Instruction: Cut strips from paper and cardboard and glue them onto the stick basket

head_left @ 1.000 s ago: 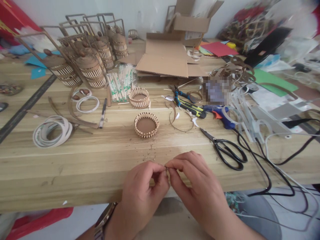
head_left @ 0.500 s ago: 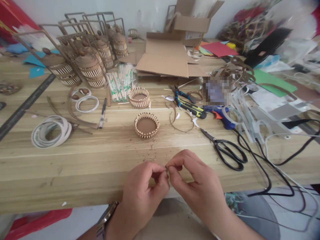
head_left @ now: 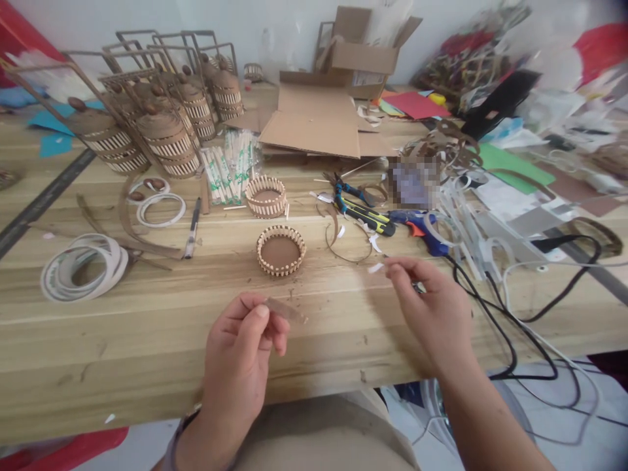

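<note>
My left hand (head_left: 240, 353) pinches a short brown cardboard strip (head_left: 287, 309) between thumb and fingers, above the near edge of the wooden table (head_left: 147, 307). My right hand (head_left: 432, 307) is held out to the right and pinches a small white sliver of backing paper (head_left: 377, 267) at its fingertips. A round cardboard base ringed with short sticks (head_left: 280, 250) stands on the table just beyond both hands. A second such ring (head_left: 265, 195) sits behind it. The black scissors lie under my right hand, mostly hidden.
Rolls of white tape (head_left: 78, 265) lie at the left. Several finished stick lanterns (head_left: 167, 134) stand at the back left, and flattened cardboard boxes (head_left: 314, 121) at the back. A utility knife (head_left: 366, 217), a blue glue gun (head_left: 422, 226) and black cables (head_left: 510, 327) crowd the right.
My hands were joined over a small piece at the table edge. They have pulled apart: the right moved up and right with the white sliver, the left keeps the brown strip.
</note>
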The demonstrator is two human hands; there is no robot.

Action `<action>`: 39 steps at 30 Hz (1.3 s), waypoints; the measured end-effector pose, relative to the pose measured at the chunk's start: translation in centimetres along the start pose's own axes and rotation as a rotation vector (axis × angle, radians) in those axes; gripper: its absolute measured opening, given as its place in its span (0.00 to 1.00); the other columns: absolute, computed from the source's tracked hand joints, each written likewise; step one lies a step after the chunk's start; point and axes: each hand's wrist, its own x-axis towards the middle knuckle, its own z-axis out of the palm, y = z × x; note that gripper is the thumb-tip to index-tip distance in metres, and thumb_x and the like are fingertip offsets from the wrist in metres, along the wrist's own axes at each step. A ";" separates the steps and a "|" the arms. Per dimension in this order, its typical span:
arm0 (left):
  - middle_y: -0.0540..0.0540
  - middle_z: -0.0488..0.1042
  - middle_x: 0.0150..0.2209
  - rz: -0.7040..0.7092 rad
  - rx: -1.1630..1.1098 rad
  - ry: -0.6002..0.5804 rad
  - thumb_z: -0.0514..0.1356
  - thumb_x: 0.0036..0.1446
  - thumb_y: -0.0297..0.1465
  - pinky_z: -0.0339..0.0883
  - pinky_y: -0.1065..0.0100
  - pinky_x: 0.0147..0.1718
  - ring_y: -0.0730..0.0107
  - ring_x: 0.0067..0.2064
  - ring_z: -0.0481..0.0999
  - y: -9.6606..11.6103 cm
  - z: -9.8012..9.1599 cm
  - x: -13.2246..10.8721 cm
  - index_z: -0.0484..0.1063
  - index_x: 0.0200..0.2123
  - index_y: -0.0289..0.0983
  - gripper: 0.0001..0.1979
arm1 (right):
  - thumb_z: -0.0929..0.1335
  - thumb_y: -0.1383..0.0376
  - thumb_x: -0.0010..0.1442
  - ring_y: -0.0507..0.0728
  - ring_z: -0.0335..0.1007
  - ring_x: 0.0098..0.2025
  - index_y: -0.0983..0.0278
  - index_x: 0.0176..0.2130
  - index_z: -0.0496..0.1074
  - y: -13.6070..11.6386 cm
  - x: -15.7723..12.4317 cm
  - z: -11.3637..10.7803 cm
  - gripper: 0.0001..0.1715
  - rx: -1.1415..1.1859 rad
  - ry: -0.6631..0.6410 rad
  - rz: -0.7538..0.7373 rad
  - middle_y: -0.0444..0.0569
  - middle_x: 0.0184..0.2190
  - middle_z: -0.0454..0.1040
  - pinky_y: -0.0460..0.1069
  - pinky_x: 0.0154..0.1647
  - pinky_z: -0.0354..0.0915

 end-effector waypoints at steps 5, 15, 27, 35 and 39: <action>0.54 0.71 0.17 -0.167 -0.030 -0.032 0.68 0.41 0.34 0.59 0.76 0.15 0.78 0.16 0.66 -0.5 0.4 -0.3 0.67 0.24 0.38 0.12 | 0.65 0.66 0.59 0.60 0.77 0.35 0.60 0.37 0.77 2.5 2.3 -0.2 0.11 -0.114 0.003 -0.096 0.49 0.34 0.82 0.53 0.36 0.68; 0.57 0.66 0.17 -0.352 -0.072 -0.037 0.68 0.40 0.35 0.54 0.79 0.16 0.82 0.17 0.60 -0.4 1.2 -0.1 0.63 0.21 0.38 0.15 | 0.71 0.64 0.62 0.56 0.71 0.36 0.62 0.41 0.72 -3.9 -1.6 0.2 0.06 0.032 -0.012 -0.839 0.48 0.34 0.76 0.54 0.42 0.64; 0.56 0.66 0.17 -0.280 -0.020 -0.061 0.65 0.45 0.36 0.54 0.77 0.16 0.80 0.18 0.59 -0.5 -0.2 -0.5 0.65 0.23 0.38 0.12 | 0.70 0.67 0.63 0.55 0.69 0.36 0.60 0.34 0.75 -4.3 -0.4 2.5 0.04 0.067 -0.055 -0.709 0.46 0.32 0.75 0.52 0.42 0.60; 0.45 0.81 0.38 0.818 0.998 -0.280 0.56 0.62 0.28 0.67 0.61 0.49 0.60 0.46 0.75 2.2 -1.4 3.1 0.77 0.35 0.39 0.09 | 0.70 0.68 0.58 0.55 0.71 0.35 0.61 0.30 0.74 -2.7 3.0 4.0 0.04 0.356 -0.423 -0.351 0.45 0.30 0.75 0.50 0.39 0.66; 0.42 0.81 0.39 0.944 1.290 -0.372 0.56 0.64 0.29 0.67 0.55 0.49 0.56 0.45 0.74 2.1 -0.5 6.2 0.78 0.38 0.37 0.10 | 0.70 0.67 0.57 0.54 0.70 0.34 0.61 0.29 0.73 -2.3 3.4 4.1 0.04 0.393 -0.490 -0.300 0.44 0.29 0.74 0.50 0.39 0.66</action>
